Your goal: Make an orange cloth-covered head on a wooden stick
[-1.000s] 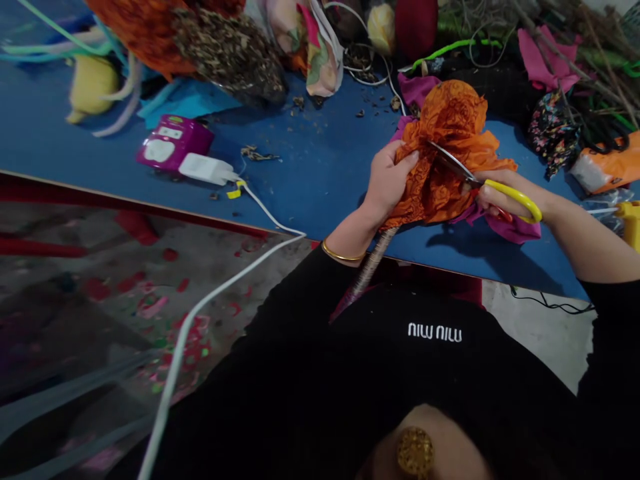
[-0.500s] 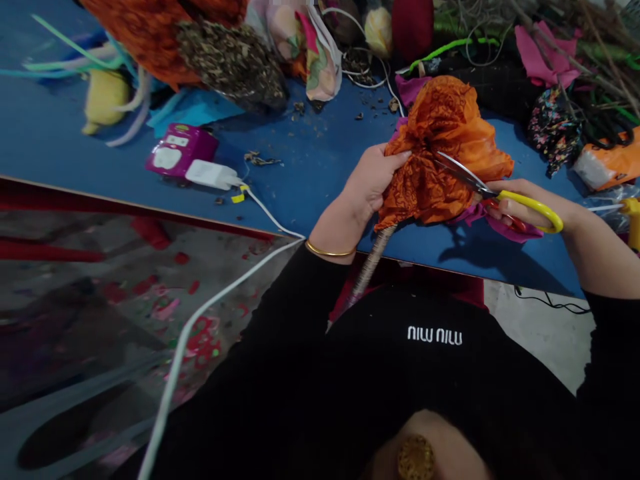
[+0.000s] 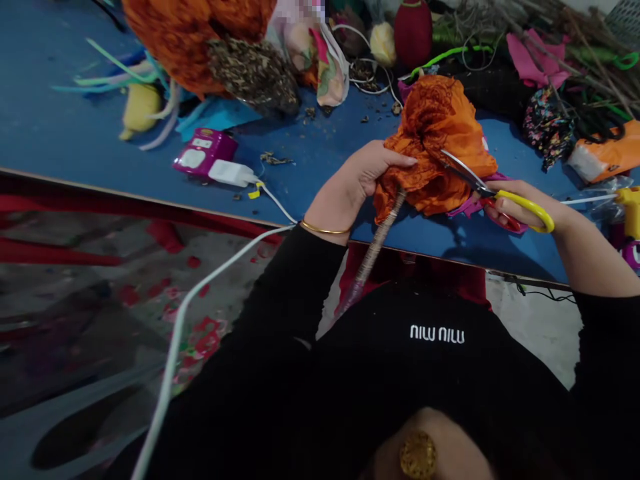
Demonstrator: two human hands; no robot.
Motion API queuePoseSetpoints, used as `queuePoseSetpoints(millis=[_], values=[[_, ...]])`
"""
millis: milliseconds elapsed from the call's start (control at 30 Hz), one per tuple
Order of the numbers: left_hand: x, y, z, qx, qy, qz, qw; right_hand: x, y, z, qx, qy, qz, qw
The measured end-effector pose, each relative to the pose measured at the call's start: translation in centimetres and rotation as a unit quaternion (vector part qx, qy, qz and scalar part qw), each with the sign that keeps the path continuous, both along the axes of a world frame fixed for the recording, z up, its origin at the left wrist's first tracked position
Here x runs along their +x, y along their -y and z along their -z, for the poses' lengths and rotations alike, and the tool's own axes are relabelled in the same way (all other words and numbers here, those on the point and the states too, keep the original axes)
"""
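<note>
My left hand [image 3: 364,175] pinches the lower left edge of a crumpled orange fabric flower [image 3: 457,130], thumb on top of the cloth. From under the flower a cord-wrapped stem [image 3: 377,248] slants down over the table edge toward my body. In my right hand [image 3: 517,203] is a pair of scissors [image 3: 535,212] with a yellow and a red handle loop. Its blades point up and left across the flower's creased middle; whether they grip any cloth I cannot tell. Magenta fabric [image 3: 467,205] shows below the flower, near my right fingers.
On the blue table [image 3: 320,167] stand a purple socket box [image 3: 210,150] with a white plug [image 3: 233,173]; its cable runs off the front edge. Behind lie a bag of dried leaves [image 3: 250,77], orange fabric [image 3: 195,40] and twigs [image 3: 600,67]. A yellow glue gun [image 3: 629,203] is at right.
The left edge of the flower has folded over, showing more of the stem. Both hands keep their hold. The whole view has shifted slightly, with the table items appearing further right at the left side.
</note>
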State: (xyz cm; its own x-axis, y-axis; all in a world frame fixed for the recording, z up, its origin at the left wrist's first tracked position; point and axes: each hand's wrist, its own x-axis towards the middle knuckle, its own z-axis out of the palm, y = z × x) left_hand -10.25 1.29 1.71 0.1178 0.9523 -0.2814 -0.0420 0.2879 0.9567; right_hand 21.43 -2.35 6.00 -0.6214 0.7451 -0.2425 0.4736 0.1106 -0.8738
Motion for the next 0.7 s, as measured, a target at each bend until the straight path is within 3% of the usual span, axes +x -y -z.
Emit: queuePoseSetpoints(millis=[167, 300, 400, 500, 700], values=[[0.2, 0.0, 0.3, 0.031, -0.005, -0.032, 0.999, -0.2, -1.0, -0.2, 0.039, -0.008, 0.067, 0.997], [1.1, 0.4, -0.1, 0.034, 0.005, -0.055, 0.998, -1.4, 0.0, -1.2, 0.118, 0.019, 0.045, 0.992], [1.6, 0.6, -0.3, 0.017, 0.006, -0.057, 0.998, -3.9, 0.3, -1.4, 0.210, 0.136, 0.110, 0.962], [1.6, 0.5, -0.4, 0.003, 0.004, -0.043, 0.999, -6.7, -0.7, -0.8, 0.240, 0.230, 0.201, 0.921], [0.5, 0.1, -0.1, 0.003, 0.018, -0.035, 0.999, -7.8, -4.5, 1.2, 0.272, 0.256, 0.254, 0.892]])
